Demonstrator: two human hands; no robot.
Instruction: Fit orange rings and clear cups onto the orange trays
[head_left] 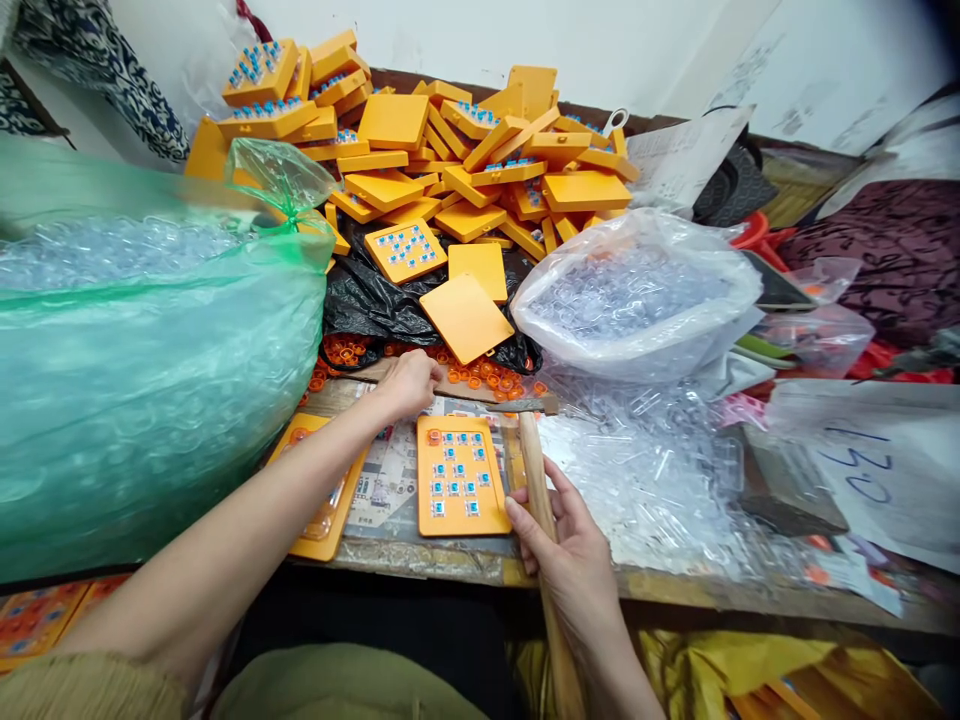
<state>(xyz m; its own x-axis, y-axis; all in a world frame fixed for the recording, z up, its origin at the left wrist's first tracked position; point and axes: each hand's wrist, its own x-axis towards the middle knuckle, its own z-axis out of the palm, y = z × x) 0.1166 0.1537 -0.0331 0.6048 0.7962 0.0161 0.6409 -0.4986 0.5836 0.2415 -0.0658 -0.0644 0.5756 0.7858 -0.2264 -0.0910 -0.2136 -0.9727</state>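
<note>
A yellow square panel (pixel 491 480) dotted with small blue switches lies flat on the worktop before me. One orange ring (pixel 434 437) sits at its upper left corner. My right hand (pixel 566 535) is wrapped round a wooden handle (pixel 534 465), which slants down past the table edge; its thumb tip is at the panel's right edge. Beyond the panel, my left hand (pixel 411 383) is closed beside loose orange rings (pixel 487 378); anything between its fingertips is hidden. Under my left forearm lies another yellow panel (pixel 322 540), partly covered, with clear and orange pieces on it.
Yellow panels (pixel 394 120) are heaped at the back over a black plastic bag (pixel 360 295). A green bag (pixel 150 370) of clear parts bulges on the left. On the right are a white bag (pixel 630 300), loose clear plastic parts (pixel 645 480) and a paper marked 130 (pixel 892 420).
</note>
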